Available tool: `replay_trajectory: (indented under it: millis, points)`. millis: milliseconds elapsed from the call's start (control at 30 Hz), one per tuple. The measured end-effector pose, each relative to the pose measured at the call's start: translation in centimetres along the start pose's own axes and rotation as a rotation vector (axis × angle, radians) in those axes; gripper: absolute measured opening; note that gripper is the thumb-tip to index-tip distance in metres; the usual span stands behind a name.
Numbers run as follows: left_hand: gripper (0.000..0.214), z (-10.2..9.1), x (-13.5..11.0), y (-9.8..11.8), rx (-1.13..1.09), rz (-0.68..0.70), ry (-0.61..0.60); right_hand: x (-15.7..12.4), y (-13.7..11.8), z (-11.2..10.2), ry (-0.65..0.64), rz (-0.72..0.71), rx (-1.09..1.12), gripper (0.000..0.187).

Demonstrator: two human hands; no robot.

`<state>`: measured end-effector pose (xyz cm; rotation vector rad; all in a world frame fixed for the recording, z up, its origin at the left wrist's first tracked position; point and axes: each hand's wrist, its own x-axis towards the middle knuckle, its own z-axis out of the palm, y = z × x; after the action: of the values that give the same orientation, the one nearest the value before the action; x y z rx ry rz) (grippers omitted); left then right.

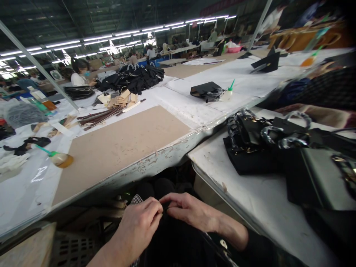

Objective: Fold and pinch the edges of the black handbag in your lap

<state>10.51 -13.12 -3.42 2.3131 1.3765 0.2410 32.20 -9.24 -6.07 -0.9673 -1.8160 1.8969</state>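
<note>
A black handbag [178,241] lies on my lap, dark against my dark clothing, so its outline is hard to make out. Gold hardware and a shiny plastic-wrapped part show near its right side. My left hand [140,224] is closed, its fingers curled at the bag's upper edge. Close beside it, my right hand [191,212] is bent, with thumb and fingers closed on the same edge. The fingertips of both hands almost meet, and what lies exactly between them is too dark to see.
Several black handbags [256,163] with plastic-wrapped handles crowd the right side table [205,163]. On the long worktable lie a brown board [125,144], a glue bottle [62,159], dark strips [102,115] and a black pile [133,78]. A perforated crate [73,246] stands lower left. Other people work farther back.
</note>
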Motion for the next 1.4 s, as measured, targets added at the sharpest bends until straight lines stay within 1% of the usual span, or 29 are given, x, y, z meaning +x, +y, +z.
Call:
replay_trajectory:
  millis: [167,333,433,500,567,667,733,767,800,867,933,1033,1100,1200,1300,1333,1400]
  points:
    - [0.018,0.4,0.4,0.2,0.132,-0.004,-0.013,-0.3,0.0,0.3,0.035,-0.042,-0.056,0.028]
    - [0.018,1.0,0.3,0.2,0.184,-0.007,-0.005,-0.4,0.4,0.4,0.040,-0.059,-0.060,0.031]
    - [0.017,1.3,0.1,0.4,0.189,-0.045,0.022,-0.5,0.5,0.3,0.039,-0.060,-0.081,0.031]
    - [0.016,1.2,0.1,0.7,0.148,-0.103,0.027,-0.5,0.4,0.3,0.040,-0.050,-0.105,0.030]
    - [0.014,0.8,0.2,1.0,0.034,-0.174,0.017,-0.6,0.4,0.2,0.043,-0.027,-0.107,0.028]
    - [0.007,-0.3,0.2,0.9,-0.325,-0.282,-0.073,-0.7,0.5,-0.2,0.034,0.014,-0.059,0.027]
    - [0.019,-1.0,0.0,0.4,-0.569,-0.356,-0.146,-0.6,0.7,-0.6,-0.008,0.041,0.005,0.026]
    - [0.025,-1.3,-0.1,0.2,-0.645,-0.384,-0.179,-0.4,0.8,-0.9,-0.040,0.054,0.040,0.027]
    - [0.026,-1.5,-0.2,0.0,-0.685,-0.400,-0.207,-0.2,0.8,-1.1,-0.077,0.067,0.067,0.030]
    - [0.019,-1.8,-0.4,-0.1,-0.685,-0.399,-0.251,0.4,0.4,-1.4,-0.136,0.090,0.069,0.037]
    - [0.017,-2.0,-0.5,0.0,-0.624,-0.373,-0.266,1.1,-0.2,-1.6,-0.155,0.089,-0.031,0.037]
    - [0.019,-2.2,-0.7,0.2,-0.467,-0.311,-0.210,2.2,-1.1,-1.3,-0.146,0.033,-0.232,0.025]
    - [0.023,-2.1,-0.8,0.1,-0.408,-0.271,-0.188,2.5,-1.2,-0.9,-0.145,-0.020,-0.288,0.019]
    - [0.025,-1.7,-1.1,-0.7,-0.476,-0.275,-0.212,2.4,-0.6,-0.4,-0.164,-0.059,-0.252,0.019]
    - [0.024,-1.5,-1.5,-1.5,-0.592,-0.314,-0.258,2.0,0.0,-0.4,-0.207,-0.047,-0.219,0.021]
    - [0.025,-1.6,-1.6,-1.7,-0.599,-0.322,-0.275,1.8,0.0,-0.6,-0.224,-0.030,-0.238,0.022]
    - [0.028,-1.8,-1.8,-2.0,-0.529,-0.324,-0.304,1.2,-0.1,-1.1,-0.248,0.015,-0.337,0.023]
